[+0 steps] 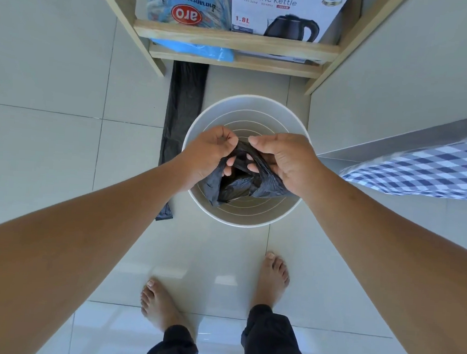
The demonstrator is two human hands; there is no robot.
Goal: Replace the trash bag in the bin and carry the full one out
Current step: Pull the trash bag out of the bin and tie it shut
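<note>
shelf (234, 41) blocks behind bin (240, 216); floor (48, 140) open left + front.

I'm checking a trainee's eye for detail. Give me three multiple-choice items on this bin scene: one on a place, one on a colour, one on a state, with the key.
1. Where does the flat folded black bag lie?
A. On the floor left of the bin
B. Inside the bin
C. On the wooden shelf

2. What colour is the bin?
A. Red
B. White
C. Green

3. What is the state of the black bag in the hands?
A. Stretched over the bin's rim
B. Tied in a knot
C. Being opened above the bin, not yet fitted

Key:
1 A: it stretches along the tiles beside the bin's left side.
2 B: rim and inner wall both look white.
3 C: the left hand and right hand pull its mouth apart, and the rim shows bare.
</note>
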